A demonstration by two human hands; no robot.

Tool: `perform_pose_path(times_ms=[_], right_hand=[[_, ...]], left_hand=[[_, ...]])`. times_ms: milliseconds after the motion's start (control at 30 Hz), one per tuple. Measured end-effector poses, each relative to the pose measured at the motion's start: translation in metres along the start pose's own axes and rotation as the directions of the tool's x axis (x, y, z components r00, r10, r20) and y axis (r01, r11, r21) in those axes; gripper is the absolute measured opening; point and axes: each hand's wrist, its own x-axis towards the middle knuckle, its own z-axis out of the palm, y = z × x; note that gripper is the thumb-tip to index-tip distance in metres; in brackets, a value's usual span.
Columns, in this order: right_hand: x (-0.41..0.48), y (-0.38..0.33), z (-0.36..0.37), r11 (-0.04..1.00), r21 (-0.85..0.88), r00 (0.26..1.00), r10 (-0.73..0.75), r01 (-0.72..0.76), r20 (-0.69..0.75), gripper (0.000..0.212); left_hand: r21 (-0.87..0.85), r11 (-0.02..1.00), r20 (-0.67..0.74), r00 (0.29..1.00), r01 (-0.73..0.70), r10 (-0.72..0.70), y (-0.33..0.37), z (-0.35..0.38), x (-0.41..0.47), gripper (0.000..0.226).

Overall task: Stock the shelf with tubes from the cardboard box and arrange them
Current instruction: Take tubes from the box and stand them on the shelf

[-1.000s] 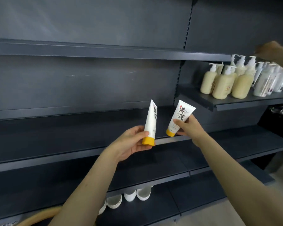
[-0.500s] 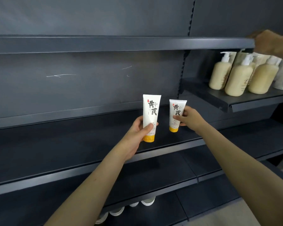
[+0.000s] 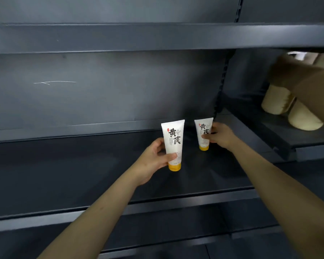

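Two white tubes with yellow caps and black characters stand cap-down over the dark middle shelf point(image 3: 82, 165). My left hand point(image 3: 153, 161) grips the nearer, larger-looking tube point(image 3: 173, 141) around its lower half. My right hand point(image 3: 221, 137) holds the farther tube point(image 3: 203, 132) from its right side, deeper on the shelf near the upright post. Both tubes are upright, labels facing me. I cannot tell whether their caps touch the shelf. The cardboard box is out of view.
Another person's arm point(image 3: 307, 85) reaches in at the upper right over cream pump bottles point(image 3: 303, 118) on a raised side shelf point(image 3: 307, 144). A shelf point(image 3: 120, 38) hangs overhead and a lower shelf point(image 3: 157, 230) lies below.
Both hands have pushed forward and down, carrying the tubes deeper over the middle shelf. The tubes turned from tilted to upright. The view moved closer, and the other person's arm came lower across the bottles.
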Motion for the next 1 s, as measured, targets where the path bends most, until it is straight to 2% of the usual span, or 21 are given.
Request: perform_pose_path(times_ms=[133,200,300,467,733,1000], right_hand=[[0.029,0.014,0.002,0.992,0.125,1.0,0.018,-0.017,-0.006,0.032],[0.041,0.015,0.003,0.992,0.129,1.0,-0.013,0.013,-0.004,0.035],[0.057,0.015,0.004,0.995,0.092,0.998,-0.051,0.048,0.023,0.045],[0.082,0.016,-0.002,0.997,-0.043,0.997,-0.07,0.072,0.038,0.047],[0.11,0.014,0.006,0.981,-0.189,0.998,-0.057,0.052,-0.02,0.05],[0.126,0.017,0.011,0.983,-0.173,0.997,-0.075,0.07,-0.023,0.052]], left_hand=[[0.048,0.999,-0.062,0.998,0.006,-0.003,-0.009,0.007,0.019,0.043],[0.061,0.998,-0.08,0.997,-0.001,0.006,-0.013,0.009,0.025,0.042],[0.075,0.997,-0.094,0.996,-0.001,0.008,-0.016,0.012,0.031,0.045],[0.157,0.988,-0.101,0.995,0.012,0.003,-0.017,0.008,0.044,0.05],[0.204,0.979,-0.1,0.995,0.026,-0.006,-0.018,-0.011,0.07,0.047],[0.2,0.979,-0.164,0.986,0.04,-0.007,-0.021,-0.036,0.11,0.048]])
